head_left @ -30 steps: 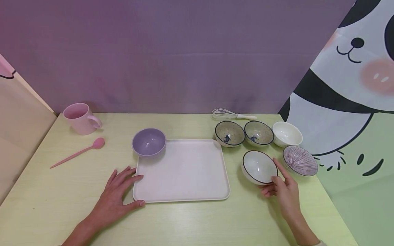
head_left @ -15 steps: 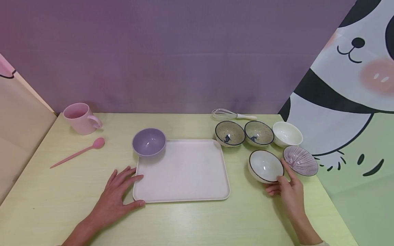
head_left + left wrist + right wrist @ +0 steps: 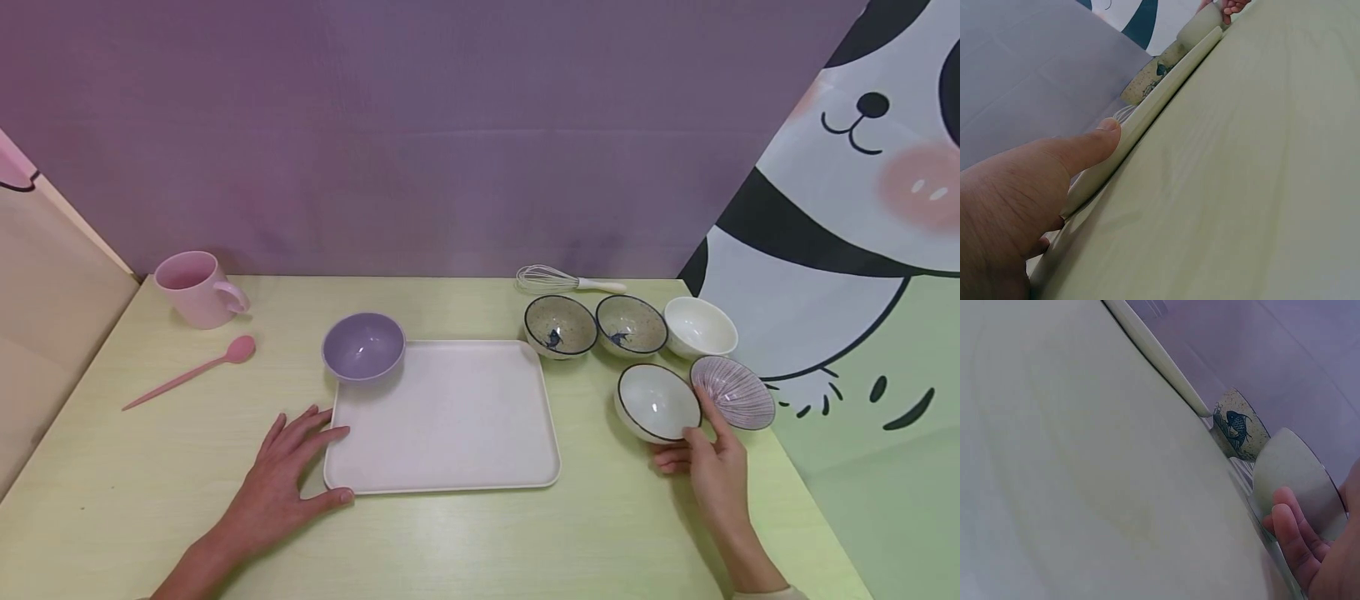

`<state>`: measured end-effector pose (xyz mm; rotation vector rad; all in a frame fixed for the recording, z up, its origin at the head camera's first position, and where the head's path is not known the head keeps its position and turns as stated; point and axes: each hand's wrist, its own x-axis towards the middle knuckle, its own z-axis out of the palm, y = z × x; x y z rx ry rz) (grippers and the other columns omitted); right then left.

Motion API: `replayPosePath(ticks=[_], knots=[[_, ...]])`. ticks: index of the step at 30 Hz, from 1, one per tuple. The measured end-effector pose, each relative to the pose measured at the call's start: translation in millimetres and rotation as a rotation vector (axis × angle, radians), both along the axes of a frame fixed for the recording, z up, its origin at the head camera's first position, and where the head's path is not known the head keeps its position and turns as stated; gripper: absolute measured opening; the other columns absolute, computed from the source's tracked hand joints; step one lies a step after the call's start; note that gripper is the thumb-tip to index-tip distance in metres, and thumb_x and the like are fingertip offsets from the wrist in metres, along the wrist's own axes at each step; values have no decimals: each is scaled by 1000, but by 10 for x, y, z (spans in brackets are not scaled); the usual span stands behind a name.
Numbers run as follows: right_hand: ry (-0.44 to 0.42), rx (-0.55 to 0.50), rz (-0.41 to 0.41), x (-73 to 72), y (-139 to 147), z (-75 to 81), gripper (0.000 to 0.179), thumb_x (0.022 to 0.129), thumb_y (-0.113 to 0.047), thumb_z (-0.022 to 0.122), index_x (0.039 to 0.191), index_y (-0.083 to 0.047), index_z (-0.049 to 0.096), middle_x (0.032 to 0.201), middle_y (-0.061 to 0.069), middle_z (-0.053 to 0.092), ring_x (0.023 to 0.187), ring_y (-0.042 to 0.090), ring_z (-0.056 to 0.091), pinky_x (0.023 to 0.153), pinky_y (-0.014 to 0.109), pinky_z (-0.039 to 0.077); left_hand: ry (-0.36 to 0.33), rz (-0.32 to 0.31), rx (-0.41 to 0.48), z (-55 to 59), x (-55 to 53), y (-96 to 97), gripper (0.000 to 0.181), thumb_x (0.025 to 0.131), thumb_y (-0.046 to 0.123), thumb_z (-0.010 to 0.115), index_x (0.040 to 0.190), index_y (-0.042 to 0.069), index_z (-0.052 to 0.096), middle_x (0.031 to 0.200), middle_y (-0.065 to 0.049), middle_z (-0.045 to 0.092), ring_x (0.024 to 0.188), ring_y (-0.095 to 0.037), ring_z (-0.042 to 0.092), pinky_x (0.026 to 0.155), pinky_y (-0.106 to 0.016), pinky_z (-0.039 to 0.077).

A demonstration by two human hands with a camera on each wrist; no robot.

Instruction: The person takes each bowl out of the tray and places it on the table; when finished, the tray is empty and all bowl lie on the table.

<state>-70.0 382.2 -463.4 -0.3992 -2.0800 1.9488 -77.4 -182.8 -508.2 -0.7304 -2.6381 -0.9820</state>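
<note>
My right hand (image 3: 716, 471) holds a white bowl with a dark rim (image 3: 656, 404) by its right side, thumb at the rim and fingers under the wall. In the right wrist view the bowl (image 3: 1291, 475) stands close over the table, fingers (image 3: 1291, 525) against its outside. Beside it on the right is a purple-striped bowl (image 3: 738, 396). My left hand (image 3: 277, 483) lies at the left edge of a white rectangular tray (image 3: 450, 425), fingers spread and fairly straight, thumb at the near left corner. A purple bowl (image 3: 363, 346) overlaps the tray's far left corner.
Two speckled bowls, a left one (image 3: 562, 321) and a right one (image 3: 637, 321), stand behind the tray's right end, beside a plain white bowl (image 3: 701, 329). A whisk (image 3: 558, 279) lies behind them. At the left are a pink mug (image 3: 195, 296) and a pink spoon (image 3: 195, 371).
My right hand has carried the dark-rimmed white bowl to the right and slightly away from me, closer to the striped bowl. The left hand and the tray stay in place.
</note>
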Motion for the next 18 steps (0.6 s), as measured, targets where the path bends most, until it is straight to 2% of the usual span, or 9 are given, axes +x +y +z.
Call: replayPosePath(ticks=[11,18], knots=[[-16,-7,4,-17,34,-3,67,114,1,41,177,-13,25,72,9,79,54,17,76,53,29,66,-9,4,-5,14,10,4,77,85,47,94,150,15,67,162,-14,56,156,-43,41,141,-41,4],[-80,59,35,15,73,14,68,117,-7,41,179,-19,18,76,3,81,54,17,76,53,29,66,-12,7,-9,11,12,2,77,85,48,94,150,15,67,162,-14,57,156,-43,41,141,-39,3]])
